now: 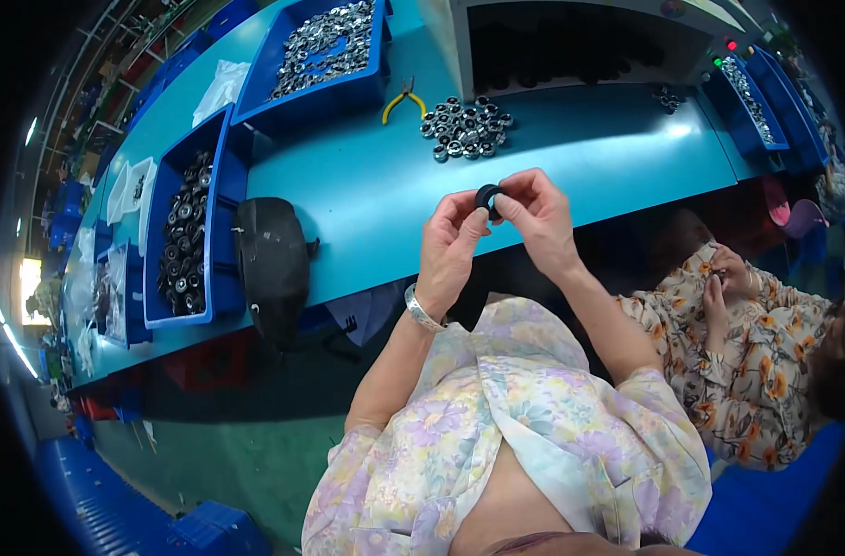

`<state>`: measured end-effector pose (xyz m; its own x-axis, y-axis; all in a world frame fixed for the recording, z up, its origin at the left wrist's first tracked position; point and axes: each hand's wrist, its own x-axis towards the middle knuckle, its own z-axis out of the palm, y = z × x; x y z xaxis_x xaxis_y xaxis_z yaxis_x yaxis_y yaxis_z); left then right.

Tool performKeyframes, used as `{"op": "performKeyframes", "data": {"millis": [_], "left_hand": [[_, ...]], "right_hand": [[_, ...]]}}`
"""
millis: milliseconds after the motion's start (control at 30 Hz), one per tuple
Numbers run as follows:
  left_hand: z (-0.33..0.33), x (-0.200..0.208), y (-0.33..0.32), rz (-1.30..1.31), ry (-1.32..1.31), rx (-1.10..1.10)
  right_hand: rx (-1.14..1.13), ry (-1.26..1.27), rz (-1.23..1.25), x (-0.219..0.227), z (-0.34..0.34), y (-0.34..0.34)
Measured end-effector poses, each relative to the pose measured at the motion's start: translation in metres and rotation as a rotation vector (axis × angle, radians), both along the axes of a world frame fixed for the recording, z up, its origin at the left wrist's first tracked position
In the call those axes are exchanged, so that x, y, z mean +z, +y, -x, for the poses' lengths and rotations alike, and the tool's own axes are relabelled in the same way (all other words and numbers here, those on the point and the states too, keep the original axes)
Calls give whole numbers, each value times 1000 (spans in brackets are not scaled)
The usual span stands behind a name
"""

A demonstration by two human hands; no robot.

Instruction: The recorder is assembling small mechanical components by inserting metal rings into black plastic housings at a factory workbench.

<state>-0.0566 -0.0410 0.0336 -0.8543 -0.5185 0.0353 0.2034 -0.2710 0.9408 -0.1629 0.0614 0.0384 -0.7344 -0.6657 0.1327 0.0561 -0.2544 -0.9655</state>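
Black ring (484,196) is up in the air b/w both hands, near the front edge of the teal worktop (367,232). L hand (448,246): thumb + fingers nearly closed, pinching the ring's L side. R hand (541,222): same, thumb + forefinger nearly together on its R side. Can't tell if a 2nd part sits inside the ring; too small.

Main risk, I'd say: a drop. Small round part, fingertip grip only, so uneven thumb pressure could pop it loose; that near the edge, it could roll off to the green floor (209,445) or land on the floral top (441,426). If rubbery (can't confirm), twisting could also deform it.

Loose pile of shiny ringed parts (467,129) lies just beyond the hands, w/ yellow-handled pliers (390,111) beside it. A careless reach, e.g. a sleeve or wrist brushing past, might scatter the pile. Blue bin (226,204) of black wheel-like parts (183,243) is well apart, to the L; poss. mix-up if the ring falls in there, but unlikely.
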Motion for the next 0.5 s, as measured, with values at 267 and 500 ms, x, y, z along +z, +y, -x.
{"op": "performKeyframes", "data": {"millis": [267, 500], "left_hand": [[-29, -20, 0, 80, -44, 9], [-30, -24, 5, 375, -105, 145]], "right_hand": [[118, 57, -79, -9, -26, 3], [86, 184, -161, -26, -30, 3]]}}
